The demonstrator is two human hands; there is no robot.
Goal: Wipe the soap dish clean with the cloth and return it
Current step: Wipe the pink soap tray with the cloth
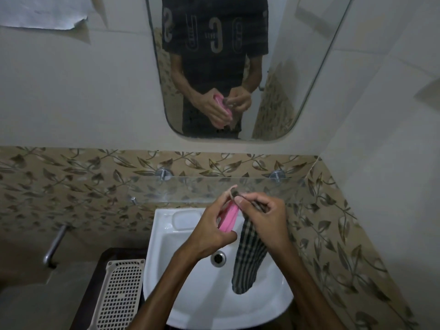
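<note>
Head view, single frame, logged as a two-person check.

A: Position of the soap dish (229, 220)?

B: Pink, held tilted on edge above the back of the white sink (166, 258). The left hand (209, 231) grips it, fingers curled round its far side, thumb at the near lower end.

A: Right hand (264, 217)?

B: Curled and pinching the cloth (248, 256) near its top. The checked cloth, dark and pale, hangs from that pinch down into the basin, its lower end lying to the right of the drain (218, 258). The top of the cloth meets the upper end of the dish, where the fingertips of both hands come together. I cannot tell how much cloth lies against the dish surface.

A: So both hands occupied?

B: Yes: left holds the dish, right holds the cloth. Neither is spread wide.

A: Surroundings?

B: A clear glass shelf (190, 189) on two metal mounts runs along the leaf-patterned tile band, just behind the hands. A moulded recess (188, 219) sits at the sink's back left corner. A pale plastic basket (121, 291) with grid walls stands on a dark worktop (95, 282) left of the sink. A metal bar (54, 244) projects from the wall further left. The mirror (238, 67) above reflects the person's dark printed shirt, both hands and the pink dish.
</note>
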